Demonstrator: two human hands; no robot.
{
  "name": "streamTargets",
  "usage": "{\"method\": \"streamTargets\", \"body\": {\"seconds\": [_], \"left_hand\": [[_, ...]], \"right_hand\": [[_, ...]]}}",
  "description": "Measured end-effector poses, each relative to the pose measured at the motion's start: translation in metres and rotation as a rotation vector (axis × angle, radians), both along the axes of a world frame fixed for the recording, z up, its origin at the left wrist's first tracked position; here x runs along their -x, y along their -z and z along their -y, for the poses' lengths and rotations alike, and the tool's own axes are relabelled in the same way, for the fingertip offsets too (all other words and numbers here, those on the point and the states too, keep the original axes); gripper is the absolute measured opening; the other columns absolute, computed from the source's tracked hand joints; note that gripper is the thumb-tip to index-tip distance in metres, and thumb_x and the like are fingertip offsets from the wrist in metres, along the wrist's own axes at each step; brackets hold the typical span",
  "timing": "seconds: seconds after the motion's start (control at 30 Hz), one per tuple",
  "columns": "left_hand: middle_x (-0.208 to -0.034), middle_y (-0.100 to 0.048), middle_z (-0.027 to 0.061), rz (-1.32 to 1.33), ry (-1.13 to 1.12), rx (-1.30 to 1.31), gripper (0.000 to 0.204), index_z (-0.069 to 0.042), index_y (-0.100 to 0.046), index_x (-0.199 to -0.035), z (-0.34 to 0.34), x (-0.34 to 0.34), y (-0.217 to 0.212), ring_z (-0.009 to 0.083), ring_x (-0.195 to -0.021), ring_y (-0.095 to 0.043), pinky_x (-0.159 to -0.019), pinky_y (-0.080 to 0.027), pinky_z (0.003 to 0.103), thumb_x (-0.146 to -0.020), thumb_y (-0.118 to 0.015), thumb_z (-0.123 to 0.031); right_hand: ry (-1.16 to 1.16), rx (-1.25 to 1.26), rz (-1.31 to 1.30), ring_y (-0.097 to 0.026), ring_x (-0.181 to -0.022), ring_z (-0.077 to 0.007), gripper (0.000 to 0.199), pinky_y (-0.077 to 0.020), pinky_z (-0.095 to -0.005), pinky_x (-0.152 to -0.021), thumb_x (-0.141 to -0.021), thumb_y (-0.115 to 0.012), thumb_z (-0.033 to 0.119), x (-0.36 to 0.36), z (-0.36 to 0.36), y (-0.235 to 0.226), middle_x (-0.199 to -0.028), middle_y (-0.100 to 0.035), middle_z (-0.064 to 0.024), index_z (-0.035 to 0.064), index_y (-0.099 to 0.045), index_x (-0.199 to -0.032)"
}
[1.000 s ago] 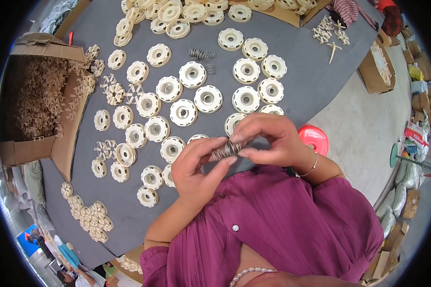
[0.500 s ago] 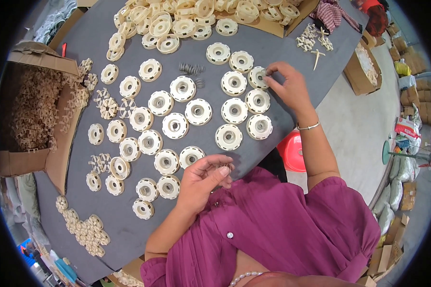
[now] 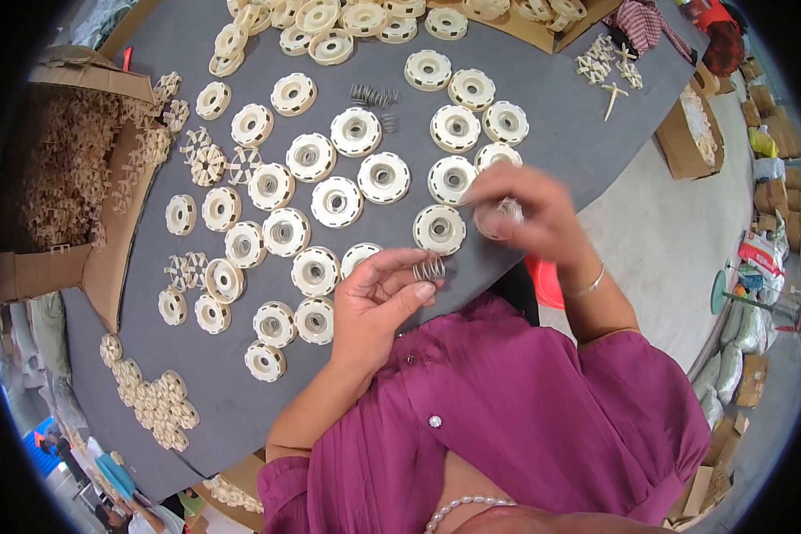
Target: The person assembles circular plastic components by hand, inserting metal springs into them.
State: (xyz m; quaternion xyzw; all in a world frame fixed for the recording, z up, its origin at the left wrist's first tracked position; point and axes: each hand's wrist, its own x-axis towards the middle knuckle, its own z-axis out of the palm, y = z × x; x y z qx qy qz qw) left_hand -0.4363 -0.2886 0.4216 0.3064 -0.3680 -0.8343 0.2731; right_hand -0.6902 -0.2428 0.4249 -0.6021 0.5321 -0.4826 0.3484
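My left hand [image 3: 374, 298] is near the table's front edge, with a metal coil spring [image 3: 429, 269] pinched between thumb and fingers. To its right, my right hand [image 3: 543, 209] is smeared by motion above a round cream plastic disc [image 3: 489, 222] that it partly covers. Whether those fingers grip anything is unclear. Similar discs stand in loose rows; one by the left hand [image 3: 440, 230] has a coil in its centre, as do several others. Further back, a bunch of springs [image 3: 374, 95] and a smaller spring [image 3: 390, 123] lie on the grey table [image 3: 400, 209].
Cream plastic rings [image 3: 329, 46] are heaped at the far edge. On the left stands an open cardboard box [image 3: 107, 294] full of small cream parts. Star-shaped pieces [image 3: 207, 165] lie among the discs, and a cluster of small pieces [image 3: 160, 405] sits at the near left.
My right hand has left a disc at the back right and come nearer to me. The spring in my left hand now shows more fully. The whole view has shifted slightly.
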Motion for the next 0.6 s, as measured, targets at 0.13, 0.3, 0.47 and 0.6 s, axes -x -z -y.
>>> {"method": "streamTargets", "body": {"seconds": [0.13,0.3,0.47,0.6], "left_hand": [[-0.109,-0.066,0.0116,-0.036,-0.028,0.105,0.04,0.001,-0.058,-0.12,-0.001,0.0,0.011,0.0179,-0.094,-0.067,-0.08,-0.057,0.028,-0.083,-0.07,0.009],[-0.107,-0.064,0.0102,0.039,-0.056,0.236,0.046,0.002,-0.056,-0.123,-0.003,-0.005,0.003,0.0139,-0.094,-0.065,-0.08,-0.056,0.025,-0.081,-0.071,0.012],[-0.111,-0.063,0.0116,0.13,-0.202,0.344,0.037,0.001,-0.056,-0.121,0.008,-0.021,-0.004,0.0131,-0.095,-0.062,-0.079,-0.054,0.025,-0.087,-0.066,0.007],[-0.109,-0.059,0.0105,0.245,-0.371,0.586,0.017,0.003,-0.063,-0.108,0.032,-0.052,-0.007,0.0142,-0.095,-0.06,-0.075,-0.055,0.027,-0.09,-0.062,0.004]], "right_hand": [[-0.135,-0.04,0.232,-0.063,-0.088,-0.011,0.03,-0.0525,-0.03,-0.077,-0.081,-0.073,-0.001,-0.048,-0.011,0.0,-0.103,-0.066,-0.0066,0.0011,-0.066,-0.11],[-0.243,-0.057,0.147,-0.065,-0.091,-0.0187,0.034,-0.0518,-0.0318,-0.08,-0.074,-0.072,-0.005,-0.046,-0.005,-0.005,-0.097,-0.067,-0.0065,0.0039,-0.069,-0.107],[0.058,-0.068,-0.248,-0.065,-0.092,-0.0233,0.025,-0.0519,-0.0334,-0.081,-0.078,-0.071,0.002,0.001,0.019,-0.003,-0.098,-0.067,-0.0086,0.0051,-0.069,-0.103],[0.419,0.059,-0.595,-0.063,-0.097,-0.0307,0.018,-0.0507,-0.0372,-0.084,-0.085,-0.067,0.016,0.076,0.071,0.023,-0.101,-0.067,-0.0123,0.0018,-0.067,-0.096]]}}
